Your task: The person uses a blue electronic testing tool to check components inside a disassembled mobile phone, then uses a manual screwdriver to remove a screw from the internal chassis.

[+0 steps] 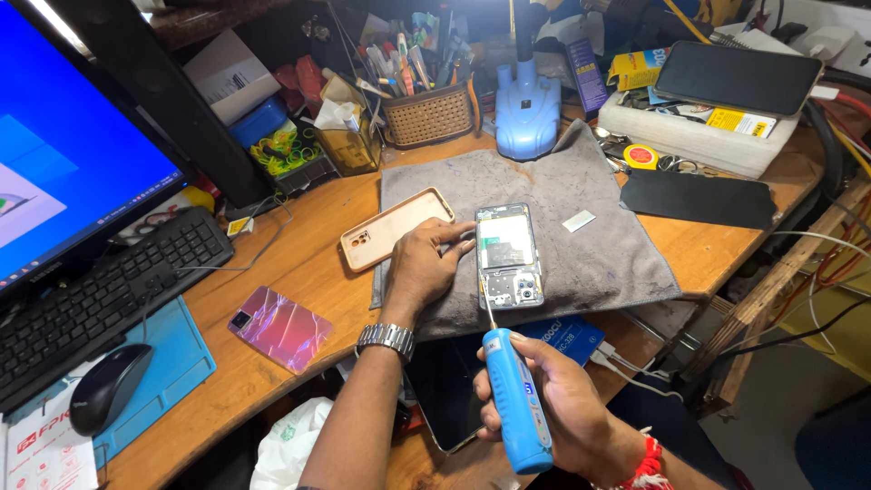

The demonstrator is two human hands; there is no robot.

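A blue electric screwdriver (517, 399) is held nearest the camera, with the right hand (553, 408) wrapped fully shut around its body and the thin bit pointed up at the bottom edge of an opened smartphone (509, 256). The phone is laid back-off on a grey cloth (590, 236) spread over the wooden counter (290, 263), and it's pinned at its left edge by the left hand (425, 268), fingers curled against the frame, so that grip is a loose press rather than a full clasp. A metal wristwatch (386, 338) is worn on that arm. Off to the left, a shiny pink back cover (280, 328) and a beige phone case (396, 229) can be seen. Further back, a wicker basket of tools (428, 111) and a blue stand (527, 109) are parked behind the cloth.
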